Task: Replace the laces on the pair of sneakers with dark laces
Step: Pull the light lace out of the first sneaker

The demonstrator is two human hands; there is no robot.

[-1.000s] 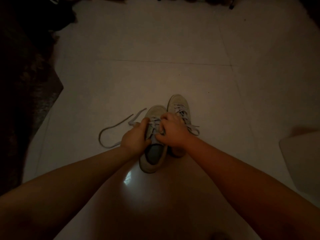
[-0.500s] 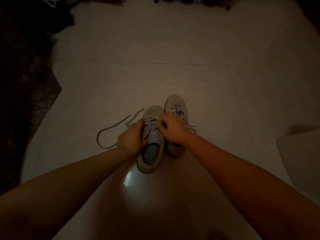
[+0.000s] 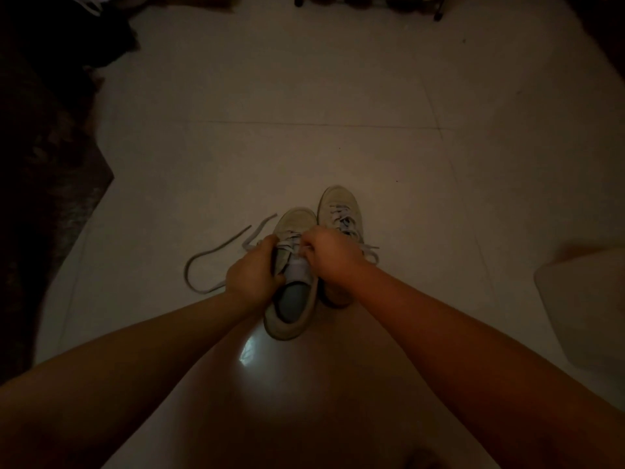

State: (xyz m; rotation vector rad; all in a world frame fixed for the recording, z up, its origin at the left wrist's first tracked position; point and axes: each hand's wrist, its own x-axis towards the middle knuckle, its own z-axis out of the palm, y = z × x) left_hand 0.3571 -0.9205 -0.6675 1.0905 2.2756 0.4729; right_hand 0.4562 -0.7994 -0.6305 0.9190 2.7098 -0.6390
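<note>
Near sneaker [image 3: 293,275]: on floor, gripped at its side by left hand [image 3: 254,276].
Pale lace [image 3: 287,244]: pinched by right hand [image 3: 329,255]; tail trails leftward.
Risk: a hard tug may snag the eyelets.

You're seeing glossy, smooth floor tile [image 3: 304,96] shining, matt suede-like sneakers [image 3: 293,220], flat woven cloth lace [image 3: 203,258], rough rug [image 3: 50,164].

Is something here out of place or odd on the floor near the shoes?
A pale lace trails in a loose loop over the floor, left of the left shoe that both hands hold; its ends lie near the left hand. Nothing looks spilled or damaged.
</note>
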